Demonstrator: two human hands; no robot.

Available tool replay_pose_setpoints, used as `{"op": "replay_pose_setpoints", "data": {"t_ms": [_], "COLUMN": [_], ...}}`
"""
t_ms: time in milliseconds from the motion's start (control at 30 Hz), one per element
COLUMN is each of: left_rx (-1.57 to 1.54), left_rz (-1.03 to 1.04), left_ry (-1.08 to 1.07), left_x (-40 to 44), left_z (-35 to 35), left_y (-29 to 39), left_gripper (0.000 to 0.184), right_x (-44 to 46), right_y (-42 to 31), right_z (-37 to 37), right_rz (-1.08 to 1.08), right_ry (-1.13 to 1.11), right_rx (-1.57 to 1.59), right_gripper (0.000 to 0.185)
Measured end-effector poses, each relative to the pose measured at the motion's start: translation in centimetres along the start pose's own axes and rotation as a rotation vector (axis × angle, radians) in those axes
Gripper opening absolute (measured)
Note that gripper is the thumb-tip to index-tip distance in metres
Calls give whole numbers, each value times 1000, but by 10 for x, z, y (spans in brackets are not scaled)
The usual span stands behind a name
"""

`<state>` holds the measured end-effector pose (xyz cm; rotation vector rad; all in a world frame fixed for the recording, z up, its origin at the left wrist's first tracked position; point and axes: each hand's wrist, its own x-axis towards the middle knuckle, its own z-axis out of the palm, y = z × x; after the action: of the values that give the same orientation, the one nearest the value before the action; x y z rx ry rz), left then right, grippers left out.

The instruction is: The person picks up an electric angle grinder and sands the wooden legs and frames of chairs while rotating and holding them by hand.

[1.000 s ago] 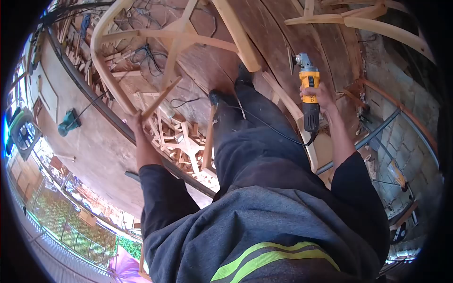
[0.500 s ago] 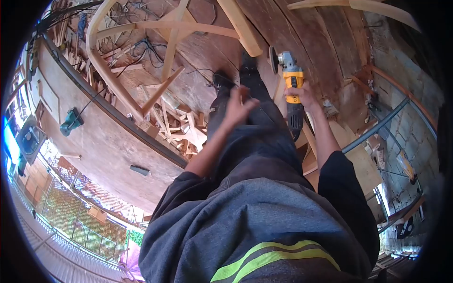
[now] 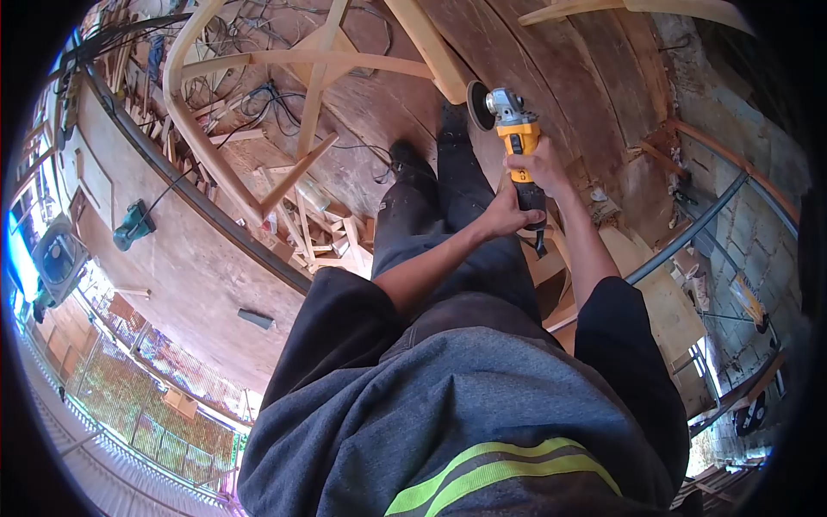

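Note:
A yellow and black angle grinder (image 3: 521, 142) is held in front of my legs, its round disc (image 3: 480, 105) at the upper left end. My right hand (image 3: 543, 168) wraps round the yellow body. Lower down, my left hand (image 3: 510, 214) grips the black rear of the grinder. Just beyond the disc is the end of a pale wooden beam (image 3: 431, 52), which belongs to a curved wooden frame (image 3: 194, 129); a small gap seems to separate them.
Wood offcuts (image 3: 332, 246) lie on the floor left of my legs, with cables (image 3: 271, 99) beyond them. A long workbench (image 3: 207, 250) on the left carries a green power tool (image 3: 133, 226). Metal tubing (image 3: 689, 228) and a block wall (image 3: 767, 207) are at the right.
My left hand has moved right from above my legs and closed on the grinder's rear. The grinder has tilted and shifted slightly left, towards the beam's end.

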<state>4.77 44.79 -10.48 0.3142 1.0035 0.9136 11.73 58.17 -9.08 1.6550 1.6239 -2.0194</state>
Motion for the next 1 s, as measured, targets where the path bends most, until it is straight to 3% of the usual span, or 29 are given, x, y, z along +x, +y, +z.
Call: {"op": "replay_pose_setpoints", "data": {"t_ms": [300, 500, 600, 767, 1000], "left_rx": [69, 85, 125, 317, 271], "left_rz": [64, -60, -84, -194, -140], "left_ry": [42, 59, 92, 190, 200], "left_x": [8, 13, 20, 23, 30], "left_z": [-5, -5, -6, -4, 3], "left_y": [-17, -8, -9, 14, 11], "left_gripper": [98, 88, 89, 94, 94], "right_x": [5, 21, 30, 40, 38], "right_y": [8, 18, 21, 29, 18], "right_z": [4, -5, -13, -21, -29], "right_rz": [-46, 43, 108, 177, 88], "right_ry": [95, 44, -36, -218, -284], "right_rx": [-90, -7, 70, 390, 294], "right_gripper": [41, 38, 45, 37, 43]}}
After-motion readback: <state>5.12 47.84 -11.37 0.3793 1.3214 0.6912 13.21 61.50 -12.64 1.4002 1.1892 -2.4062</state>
